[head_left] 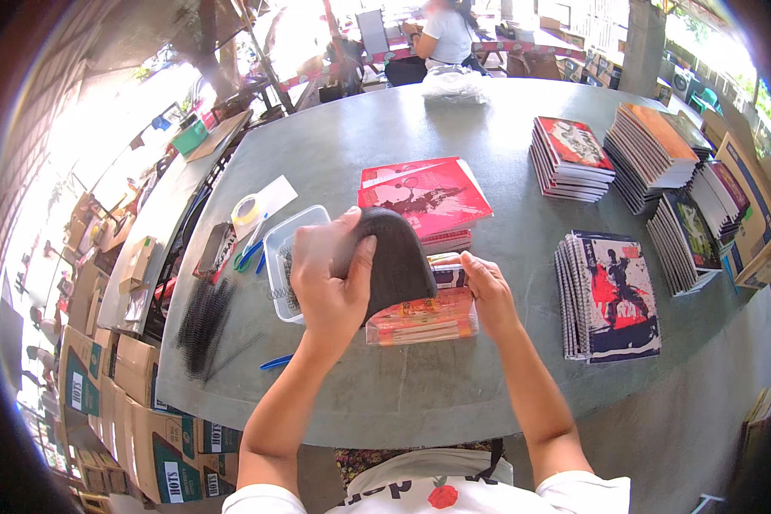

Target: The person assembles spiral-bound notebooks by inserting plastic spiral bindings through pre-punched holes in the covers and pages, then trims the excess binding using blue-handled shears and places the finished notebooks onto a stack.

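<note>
My left hand (pixel 330 274) grips a black curved piece (pixel 392 261), which looks like a bent stack of dark sheets; its exact kind I cannot tell. Below it, a clear-sided block of orange-red booklets (pixel 424 321) lies on the table. My right hand (pixel 488 289) pinches at the upper right corner of that block, by a small dark-edged piece partly hidden by the fingers. Just behind the black piece sits a stack of red notebooks (pixel 424 193). Left of my left hand, a clear plastic tub (pixel 276 257) holds black wire coils.
Spiral-bound notebooks (pixel 610 295) stand in piles at the right, with more piles (pixel 570 154) behind and an open carton (pixel 750 214) at the edge. Loose black coils (pixel 204 321), a tape roll (pixel 246 210), blue scissors (pixel 248 256) and a blue tool (pixel 276 362) lie at the left.
</note>
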A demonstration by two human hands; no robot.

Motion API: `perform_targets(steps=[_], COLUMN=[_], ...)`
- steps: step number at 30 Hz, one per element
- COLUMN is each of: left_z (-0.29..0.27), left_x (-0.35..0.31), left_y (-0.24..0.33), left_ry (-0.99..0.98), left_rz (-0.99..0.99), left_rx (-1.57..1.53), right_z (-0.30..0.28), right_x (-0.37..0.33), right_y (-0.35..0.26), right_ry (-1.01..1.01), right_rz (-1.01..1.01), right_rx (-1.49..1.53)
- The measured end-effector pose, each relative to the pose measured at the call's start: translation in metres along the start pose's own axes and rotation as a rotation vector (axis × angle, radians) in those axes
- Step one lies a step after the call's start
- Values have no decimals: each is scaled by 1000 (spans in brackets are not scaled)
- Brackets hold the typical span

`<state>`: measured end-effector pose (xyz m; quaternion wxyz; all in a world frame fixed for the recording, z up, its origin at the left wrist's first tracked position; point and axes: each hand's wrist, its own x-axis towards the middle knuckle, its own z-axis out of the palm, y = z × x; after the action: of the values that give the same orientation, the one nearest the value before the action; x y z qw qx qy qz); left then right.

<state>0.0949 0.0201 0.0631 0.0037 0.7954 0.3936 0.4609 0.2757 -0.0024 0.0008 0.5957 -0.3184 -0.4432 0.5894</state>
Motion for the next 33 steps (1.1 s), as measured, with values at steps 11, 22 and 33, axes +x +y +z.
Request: perform_targets(steps=[11,22,33], left_z=[42,30,58], left_x=[-70,-9,-7], left_y=[25,14,20], left_ry=[-462,-255,-276], left_rz=[-98,204,204], left_rx=[26,211,-91], right_z=[-12,-20,-28], right_x=[2,2,0], right_y=[11,22,42], right_ry=[-90,-22,119], right_rz=[-79,-172,-256], right_rx=[-239,-206,-528])
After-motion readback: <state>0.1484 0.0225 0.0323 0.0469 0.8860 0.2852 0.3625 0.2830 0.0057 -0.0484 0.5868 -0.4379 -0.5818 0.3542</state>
